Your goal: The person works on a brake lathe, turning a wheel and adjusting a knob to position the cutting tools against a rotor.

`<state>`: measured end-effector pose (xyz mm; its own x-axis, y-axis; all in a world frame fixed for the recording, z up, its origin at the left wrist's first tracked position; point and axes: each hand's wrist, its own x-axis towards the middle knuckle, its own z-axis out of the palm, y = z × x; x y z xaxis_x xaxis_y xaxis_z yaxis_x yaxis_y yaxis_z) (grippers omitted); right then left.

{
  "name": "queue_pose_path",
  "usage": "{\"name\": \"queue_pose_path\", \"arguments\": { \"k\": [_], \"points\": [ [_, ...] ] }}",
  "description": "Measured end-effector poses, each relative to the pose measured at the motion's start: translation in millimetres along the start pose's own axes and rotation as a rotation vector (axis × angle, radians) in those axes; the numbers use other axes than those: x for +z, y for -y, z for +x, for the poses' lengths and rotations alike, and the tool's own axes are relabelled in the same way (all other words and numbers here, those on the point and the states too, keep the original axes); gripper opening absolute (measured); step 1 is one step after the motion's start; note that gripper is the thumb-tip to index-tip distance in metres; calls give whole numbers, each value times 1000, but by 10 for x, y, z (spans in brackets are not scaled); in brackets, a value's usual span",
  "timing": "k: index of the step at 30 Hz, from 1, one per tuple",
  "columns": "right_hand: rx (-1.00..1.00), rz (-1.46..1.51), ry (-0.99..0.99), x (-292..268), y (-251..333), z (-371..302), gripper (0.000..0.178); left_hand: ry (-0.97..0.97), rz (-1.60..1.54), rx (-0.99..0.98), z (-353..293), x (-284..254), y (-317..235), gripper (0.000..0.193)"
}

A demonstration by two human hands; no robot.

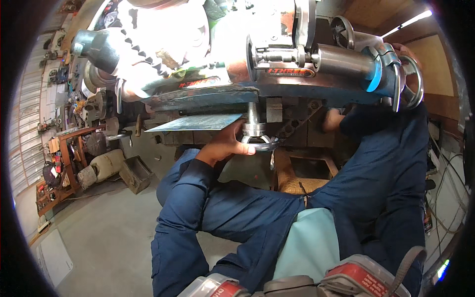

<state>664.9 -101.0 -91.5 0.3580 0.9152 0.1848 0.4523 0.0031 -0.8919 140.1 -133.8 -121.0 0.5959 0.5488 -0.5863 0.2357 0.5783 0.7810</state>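
A large metal machine (316,91) with a polished cylinder (344,62) spans the upper part of the head view. Below its front edge, my left hand (228,143) is closed on a small metal handwheel (267,146), thumb along the rim. The wheel sits on a short shiny shaft (254,116). A flat metal plate (198,123) juts out just left of that hand. At the machine's right end stands a bigger chrome handwheel (419,81). My right hand (404,52) shows only in part behind its upper rim, with the fingers hidden.
Glare washes out the machine's upper left. Beneath it, between my legs, is a wooden frame (284,173). Left on the floor are an open box (136,174), a pale cylinder (108,165) and a wooden rack (67,161). Cables (448,198) hang at the right.
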Motion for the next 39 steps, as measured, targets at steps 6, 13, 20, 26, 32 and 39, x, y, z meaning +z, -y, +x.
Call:
{"name": "queue_pose_path", "arguments": {
  "k": [6,13,20,26,32,39],
  "points": [
    [120,-15,-55,24,531,241,43,66,126,-158,-40,-42,-161,100],
    [-31,-342,-160,-230,870,-102,40,-359,407,362,-1288,-335,-970,19],
    [3,-285,-137,-380,370,-535,38,-1147,653,844,-914,-1565,-1213,22],
    [-74,-99,86,-427,-514,-568,37,-1157,301,1019,-584,-1588,-1088,20],
    [118,-165,49,0,194,-31,35,-1201,315,969,-490,-1616,-1136,24],
    [29,-300,-29,-231,824,-42,34,-1221,315,956,-563,-1645,-1144,22]
  ]
}}
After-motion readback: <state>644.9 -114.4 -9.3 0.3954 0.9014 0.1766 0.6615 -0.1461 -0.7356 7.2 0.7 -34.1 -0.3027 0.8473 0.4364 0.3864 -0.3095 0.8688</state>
